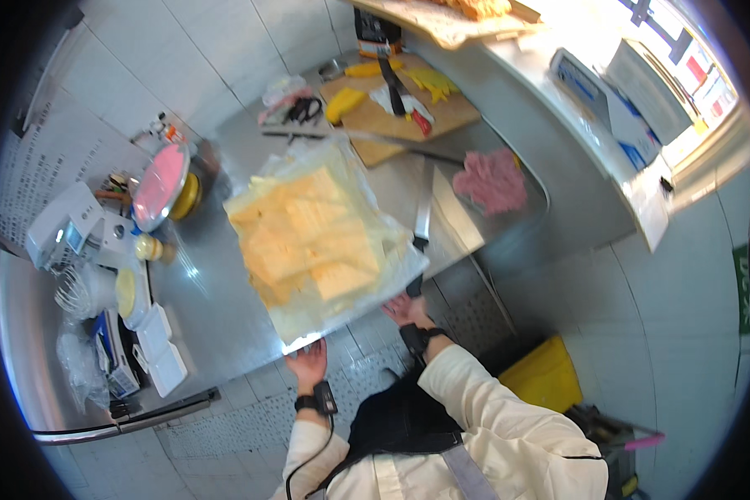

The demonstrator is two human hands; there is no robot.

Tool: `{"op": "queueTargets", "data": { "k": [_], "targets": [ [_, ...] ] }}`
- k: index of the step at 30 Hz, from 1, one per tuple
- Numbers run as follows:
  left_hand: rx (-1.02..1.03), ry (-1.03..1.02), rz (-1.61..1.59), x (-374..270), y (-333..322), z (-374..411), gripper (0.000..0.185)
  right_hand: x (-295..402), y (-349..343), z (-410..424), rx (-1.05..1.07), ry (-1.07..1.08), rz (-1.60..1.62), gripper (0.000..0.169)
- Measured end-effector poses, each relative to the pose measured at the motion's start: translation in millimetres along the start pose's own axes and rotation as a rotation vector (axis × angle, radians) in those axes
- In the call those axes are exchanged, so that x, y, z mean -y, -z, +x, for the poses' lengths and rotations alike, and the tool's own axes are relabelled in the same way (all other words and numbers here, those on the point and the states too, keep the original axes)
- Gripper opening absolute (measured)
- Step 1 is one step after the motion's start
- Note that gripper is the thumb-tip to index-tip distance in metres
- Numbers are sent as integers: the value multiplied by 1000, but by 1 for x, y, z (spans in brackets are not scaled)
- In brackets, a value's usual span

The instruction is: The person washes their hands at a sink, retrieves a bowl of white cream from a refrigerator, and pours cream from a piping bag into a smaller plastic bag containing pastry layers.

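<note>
A flat yellow sheet of cake (306,231), wrinkled and uneven on top, lies on translucent baking paper (403,256). The paper lines a thin tray (301,342), whose near edge catches the light. My left hand (309,364) is palm up at the near left corner, its fingertips partly under the edge. At the near right side, my right hand (406,309) is also turned palm up against the edge, next to a small dark part. Both hands support the tray over the front of the steel worktop (206,325). A long knife (424,203) lies beyond the right corner.
A wooden cutting board (444,122) holds yellow items and a dark-handled tool. A pink cloth (492,181) lies right of it. At left stand a metal bowl (160,181), whisk (72,292) and white clamshell box (162,356). A yellow bin (547,375) is behind my right arm.
</note>
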State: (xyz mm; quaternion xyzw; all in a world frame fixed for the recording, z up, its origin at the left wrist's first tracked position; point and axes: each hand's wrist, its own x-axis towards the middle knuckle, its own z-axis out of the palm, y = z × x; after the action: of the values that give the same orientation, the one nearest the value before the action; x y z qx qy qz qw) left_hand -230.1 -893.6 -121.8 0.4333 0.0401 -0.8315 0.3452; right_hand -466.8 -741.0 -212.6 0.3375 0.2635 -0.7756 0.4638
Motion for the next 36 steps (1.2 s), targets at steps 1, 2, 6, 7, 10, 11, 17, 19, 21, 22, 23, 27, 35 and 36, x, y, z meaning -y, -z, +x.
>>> {"op": "queueTargets", "data": {
  "k": [1, 2, 6, 7, 10, 11, 17, 19, 21, 22, 23, 27, 35, 36],
  "targets": [
    [-33, -32, -19, 3, 3, 4, 64, -8, -24, -21, 8, 66, -12, 39],
    [-20, 6, -19, 10, -5, 3, 64, -5, -21, -15, 30, 116, 11, 35],
    [76, 39, 122, -3, 8, -16, 61, 1, -19, -23, 131, 220, -33, 31],
    [67, 57, 124, -15, 15, -22, 62, -3, -28, -32, 28, 240, -9, 35],
    [28, 119, 155, -46, 25, -43, 61, 2, -1, -22, 81, 263, -70, 36],
    [26, 91, 152, -59, 32, -45, 60, -1, 16, -23, 91, 271, -87, 36],
    [-211, -262, 13, -114, 73, -6, 60, -18, 86, -152, 27, 234, -275, 63],
    [-237, -282, -9, -120, 67, 7, 60, -16, 107, -180, -167, 266, -266, 68],
    [-242, -320, 0, -135, 62, 7, 59, -4, 80, -236, -176, 186, -294, 70],
    [-224, -315, 29, -130, 46, 13, 58, 6, 114, -230, -221, 209, -374, 70],
    [-207, -303, 56, -123, 36, 18, 57, 12, 146, -222, -271, 234, -456, 69],
    [-74, -237, 152, -112, 40, 22, 42, 15, 147, -266, -415, 737, -1238, 63],
    [-86, -340, 13, -74, 54, 58, 59, -26, 140, -246, -34, 370, -997, 76],
    [-82, -314, -55, -73, 63, 65, 60, -25, 143, -238, -47, 115, -867, 61]
  ]
}}
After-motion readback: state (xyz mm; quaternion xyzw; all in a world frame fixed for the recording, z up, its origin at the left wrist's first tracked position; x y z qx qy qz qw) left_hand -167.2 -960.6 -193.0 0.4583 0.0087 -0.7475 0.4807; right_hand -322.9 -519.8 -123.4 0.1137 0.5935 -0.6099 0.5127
